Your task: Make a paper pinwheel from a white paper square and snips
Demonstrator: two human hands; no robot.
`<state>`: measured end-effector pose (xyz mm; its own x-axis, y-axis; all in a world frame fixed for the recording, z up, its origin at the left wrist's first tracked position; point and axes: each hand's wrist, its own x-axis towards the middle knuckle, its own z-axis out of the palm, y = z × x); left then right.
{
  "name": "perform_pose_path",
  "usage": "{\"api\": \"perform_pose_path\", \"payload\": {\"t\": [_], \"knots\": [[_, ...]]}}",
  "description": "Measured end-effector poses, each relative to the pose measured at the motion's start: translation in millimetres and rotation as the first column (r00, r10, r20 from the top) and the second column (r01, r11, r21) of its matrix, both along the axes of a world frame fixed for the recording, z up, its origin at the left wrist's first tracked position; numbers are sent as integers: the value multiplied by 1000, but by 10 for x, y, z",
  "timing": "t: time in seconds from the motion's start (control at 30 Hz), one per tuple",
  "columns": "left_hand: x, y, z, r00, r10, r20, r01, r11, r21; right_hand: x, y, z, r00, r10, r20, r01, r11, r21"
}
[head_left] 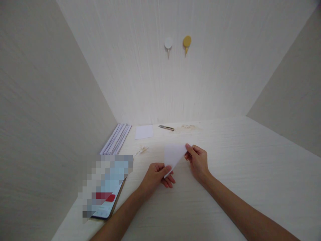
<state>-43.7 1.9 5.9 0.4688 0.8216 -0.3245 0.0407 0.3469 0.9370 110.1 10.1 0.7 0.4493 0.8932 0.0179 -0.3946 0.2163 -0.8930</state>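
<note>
A white paper sheet point(174, 155) is being held just above the table point(225, 187), pinched at its lower corner by the left hand point(156, 175) and at its right edge by the right hand point(198, 161). Beyond the sheet, a second white sheet point(143, 132) and a small pair of snips point(166, 127) are lying by the back wall, while a phone point(106, 192) is lying to the left of the sheet.

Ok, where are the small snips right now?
In the head view the snips lie flat at the back of the table by the rear wall, just right of the loose white sheet and beyond both hands, untouched.
</note>
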Motion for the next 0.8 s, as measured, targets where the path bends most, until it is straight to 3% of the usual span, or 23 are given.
{"api": "perform_pose_path", "payload": {"t": [0.13, 0.33, 0.8], "knots": [[-45, 24, 20, 996, -68, 58, 71, 996, -49, 6, 3, 0, 1000, -14, 8, 14, 1000, -7], [-77, 13, 91, 994, -75, 84, 84, 990, -113, 9, 2, 15, 1000, -10, 12, 10, 1000, 2], [-44, 9, 34, 998, -64, 19, 65, 997, -33, 16, 16, -6, 999, -25, 21, 25, 1000, 3]]}}
